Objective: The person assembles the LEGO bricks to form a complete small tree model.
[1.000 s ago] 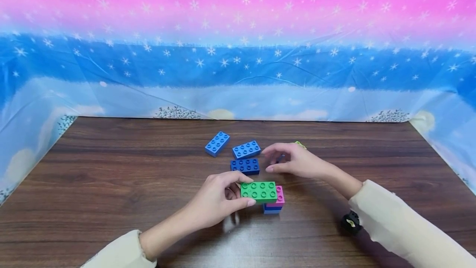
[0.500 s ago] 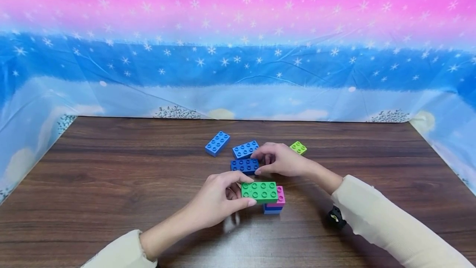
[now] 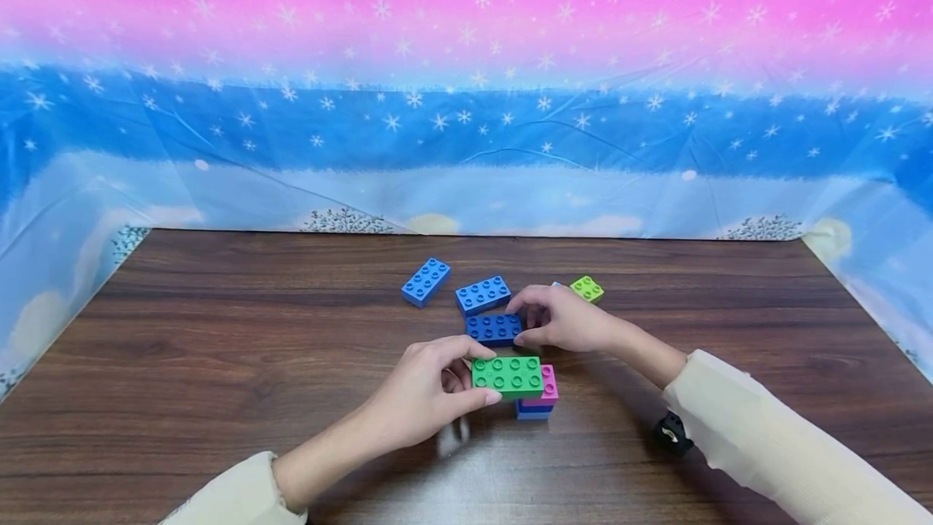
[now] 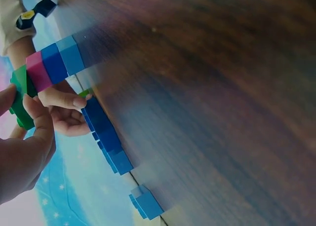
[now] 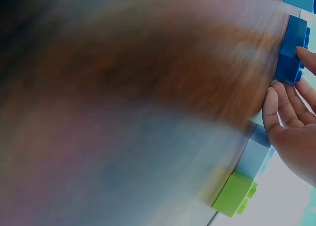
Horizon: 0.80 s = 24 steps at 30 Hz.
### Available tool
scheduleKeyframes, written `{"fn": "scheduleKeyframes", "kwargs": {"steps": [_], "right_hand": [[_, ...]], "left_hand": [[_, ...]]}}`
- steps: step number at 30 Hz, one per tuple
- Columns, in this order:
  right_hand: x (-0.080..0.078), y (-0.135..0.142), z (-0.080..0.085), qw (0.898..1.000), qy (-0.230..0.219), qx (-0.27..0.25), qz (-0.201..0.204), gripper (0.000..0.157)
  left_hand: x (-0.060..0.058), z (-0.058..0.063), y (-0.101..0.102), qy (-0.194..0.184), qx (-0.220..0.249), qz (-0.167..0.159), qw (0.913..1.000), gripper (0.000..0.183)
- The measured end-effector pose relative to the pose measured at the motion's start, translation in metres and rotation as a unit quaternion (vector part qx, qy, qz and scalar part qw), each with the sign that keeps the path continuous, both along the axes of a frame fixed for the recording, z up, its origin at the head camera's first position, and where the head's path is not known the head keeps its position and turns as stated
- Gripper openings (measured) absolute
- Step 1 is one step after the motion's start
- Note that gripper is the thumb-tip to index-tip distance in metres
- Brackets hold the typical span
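My left hand (image 3: 415, 391) pinches a green toy building brick (image 3: 506, 377) by its left end, between thumb and fingers. That brick sits atop a short stack, over a pink brick (image 3: 550, 385), a dark blue brick (image 4: 54, 63) and a light blue brick (image 4: 71, 56), jutting left past the pink one. Farther back on the table, my right hand (image 3: 568, 318) grips the right end of a loose dark blue brick (image 3: 490, 330), thumb on the near side. In the right wrist view, the thumb and fingertips meet this dark blue brick (image 5: 291, 53) at its end.
Two light blue bricks lie behind the loose dark blue one, one near (image 3: 483, 294) and one farther left (image 3: 426, 282). A lime brick (image 3: 586, 288) is beyond my right hand, with another light blue brick (image 5: 254, 149) beside it. A snowflake-patterned cloth (image 3: 466, 128) borders the wooden table (image 3: 255, 330).
My right hand moved left to the loose dark blue brick, took hold of its end and has shifted it slightly right. The left hand and the green brick stay in place.
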State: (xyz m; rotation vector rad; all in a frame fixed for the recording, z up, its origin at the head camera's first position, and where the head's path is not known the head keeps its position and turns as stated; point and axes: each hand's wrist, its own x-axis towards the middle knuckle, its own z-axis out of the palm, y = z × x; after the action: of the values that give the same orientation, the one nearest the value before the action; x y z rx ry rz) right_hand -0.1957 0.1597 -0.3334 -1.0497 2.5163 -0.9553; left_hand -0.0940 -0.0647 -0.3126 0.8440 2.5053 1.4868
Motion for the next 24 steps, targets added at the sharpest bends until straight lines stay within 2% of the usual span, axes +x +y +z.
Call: {"fn": "scheduleKeyframes", "kwargs": {"steps": [9,13,16,24], "right_hand": [[0.001,0.001,-0.001,1.0,0.014,0.002,0.006,0.033],[0.003,0.004,0.001,1.0,-0.006,-0.001,-0.009,0.032],[0.006,0.012,0.007,0.999,-0.027,0.001,-0.031,0.032],[0.021,0.046,0.033,0.998,0.0,-0.005,-0.056,0.032]], "left_hand": [[0.0,0.0,0.0,-0.005,-0.002,0.0,1.0,0.027],[0.001,0.0,0.0,-0.002,-0.001,0.001,1.0,0.027],[0.0,0.001,0.0,-0.003,-0.001,0.0,1.0,0.028],[0.0,0.0,0.0,0.003,0.007,-0.001,1.0,0.026]]}}
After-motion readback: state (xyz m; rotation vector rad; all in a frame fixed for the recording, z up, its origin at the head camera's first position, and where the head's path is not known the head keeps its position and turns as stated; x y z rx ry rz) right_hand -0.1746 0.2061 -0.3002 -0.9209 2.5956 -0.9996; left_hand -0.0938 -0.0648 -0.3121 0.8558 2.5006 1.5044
